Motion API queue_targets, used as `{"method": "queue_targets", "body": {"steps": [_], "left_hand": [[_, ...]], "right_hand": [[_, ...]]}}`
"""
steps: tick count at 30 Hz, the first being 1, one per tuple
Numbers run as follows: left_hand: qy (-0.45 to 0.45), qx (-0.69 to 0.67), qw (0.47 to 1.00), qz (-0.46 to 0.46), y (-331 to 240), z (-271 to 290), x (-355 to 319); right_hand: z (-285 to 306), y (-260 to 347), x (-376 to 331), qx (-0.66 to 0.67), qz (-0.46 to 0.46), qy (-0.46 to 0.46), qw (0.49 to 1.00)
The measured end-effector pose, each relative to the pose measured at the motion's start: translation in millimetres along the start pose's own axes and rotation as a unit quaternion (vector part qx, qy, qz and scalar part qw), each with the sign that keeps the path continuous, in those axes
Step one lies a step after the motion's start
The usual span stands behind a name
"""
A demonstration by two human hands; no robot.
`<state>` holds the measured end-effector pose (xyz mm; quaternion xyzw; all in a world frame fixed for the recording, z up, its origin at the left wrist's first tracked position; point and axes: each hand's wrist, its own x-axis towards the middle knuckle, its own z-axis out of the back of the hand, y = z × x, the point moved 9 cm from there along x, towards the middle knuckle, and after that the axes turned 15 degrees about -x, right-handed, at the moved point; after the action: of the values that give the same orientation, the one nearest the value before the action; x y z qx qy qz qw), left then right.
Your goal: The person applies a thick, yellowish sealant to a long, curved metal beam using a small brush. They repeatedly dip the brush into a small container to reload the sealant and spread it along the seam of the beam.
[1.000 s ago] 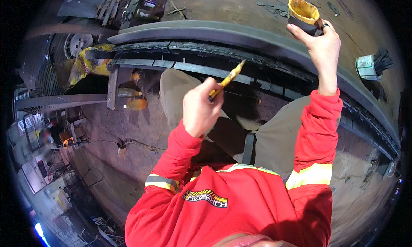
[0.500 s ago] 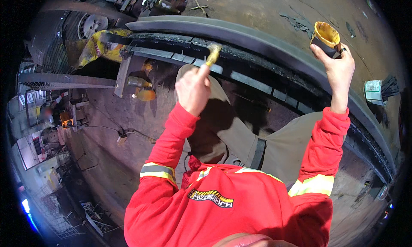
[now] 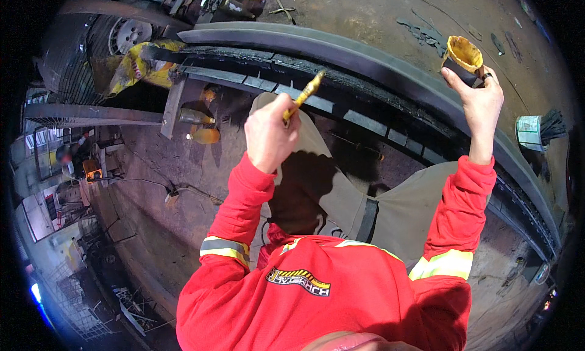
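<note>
Gripped in my left hand (image 3: pixel 270 131) is a small paintbrush (image 3: pixel 304 95) with a yellow, paint-smeared handle; its bristle end points up and right, over a long dark metal beam (image 3: pixel 365 110). The beam runs across in front of me, curved by the lens, with a row of lighter rectangular pieces along its near edge. My right hand (image 3: pixel 481 107) holds a small dark cup (image 3: pixel 464 58) from below and the side, its inside and rim coated in yellow-brown. The cup is tilted slightly beyond the beam's far edge. A ring sits on one right finger.
A white tin of dark rods (image 3: pixel 531 131) stands at the far right. Two bottles (image 3: pixel 204 135) lie on the floor left of my knee. A yellow sack (image 3: pixel 137 70) lies by the beam's left end, near a wheel (image 3: pixel 130 36). An orange case (image 3: pixel 92 169) is farther left.
My left hand has moved slightly left and down, and the paintbrush has swung so its tip points farther right. The right hand and cup have barely moved.
</note>
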<state>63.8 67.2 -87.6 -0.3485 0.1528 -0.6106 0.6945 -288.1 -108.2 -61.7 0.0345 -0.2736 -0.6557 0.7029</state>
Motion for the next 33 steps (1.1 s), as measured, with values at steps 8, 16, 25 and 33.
{"method": "queue_targets", "body": {"steps": [8, 16, 25, 33], "left_hand": [[-0.035, -0.128, 0.979, 0.153, 91, 12, 9], [-0.080, -0.144, 0.966, 0.197, 130, 22, 3], [-0.137, 0.034, 0.989, -0.034, 56, 44, 10], [-0.030, 0.121, 0.992, -0.012, 50, 0, -20]], "right_hand": [[0, 1, 0, -0.010, -0.001, 0.002, 1.000], [-2, 6, -1, 0.006, 0.000, 0.014, 1.000], [-6, 2, -2, -0.001, -0.005, 0.015, 1.000], [-3, 4, -3, 0.002, -0.005, 0.011, 1.000]]}}
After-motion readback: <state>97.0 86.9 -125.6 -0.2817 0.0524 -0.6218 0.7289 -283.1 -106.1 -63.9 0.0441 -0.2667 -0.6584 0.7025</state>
